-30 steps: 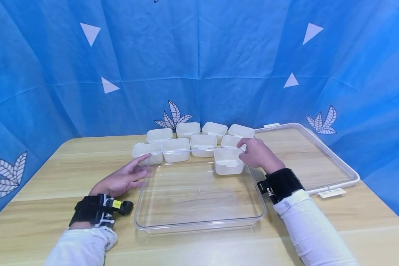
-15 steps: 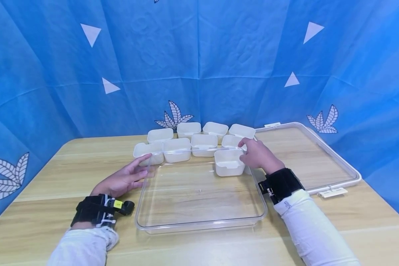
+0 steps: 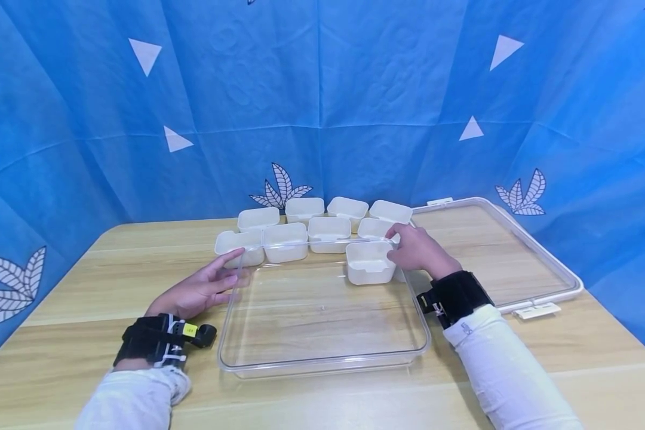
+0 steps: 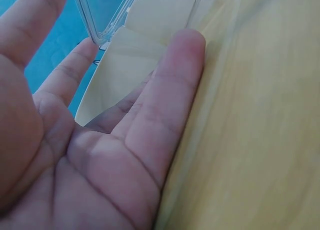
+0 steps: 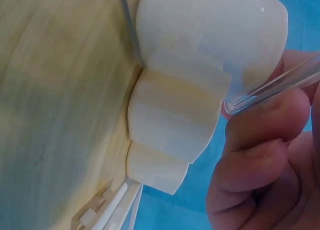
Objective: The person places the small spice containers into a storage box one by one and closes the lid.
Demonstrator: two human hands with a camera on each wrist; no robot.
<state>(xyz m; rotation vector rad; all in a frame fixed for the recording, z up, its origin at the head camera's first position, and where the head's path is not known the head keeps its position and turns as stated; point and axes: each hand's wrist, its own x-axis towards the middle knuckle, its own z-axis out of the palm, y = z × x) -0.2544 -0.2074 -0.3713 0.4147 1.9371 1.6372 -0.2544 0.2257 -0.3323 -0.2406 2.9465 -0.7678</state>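
Note:
A small white bin [image 3: 369, 272] with a notched front rim sits in the back right corner of a large clear plastic box [image 3: 322, 362]. My right hand [image 3: 419, 251] pinches the bin's right side at the rim. In the right wrist view, that hand [image 5: 265, 160] has curled fingers beside the box's clear rim, and the bin [image 5: 210, 29] shows above; the thumb's grip is partly hidden. My left hand [image 3: 199, 289] lies at the box's back left corner, fingers spread and fairly straight. From the left wrist, the hand [image 4: 100, 165] shows its palm, with one finger along the table.
Two rows of similar white bins [image 3: 285, 245] stand just behind the clear box, close together. A clear lid with a white frame [image 3: 548, 254] and side clips lies on the wooden table [image 3: 113, 269] at the right. A blue patterned cloth [image 3: 322, 89] hangs behind.
The right hand's bin has settled very slightly lower in the box's back corner since one second ago. Both hands otherwise stay in place.

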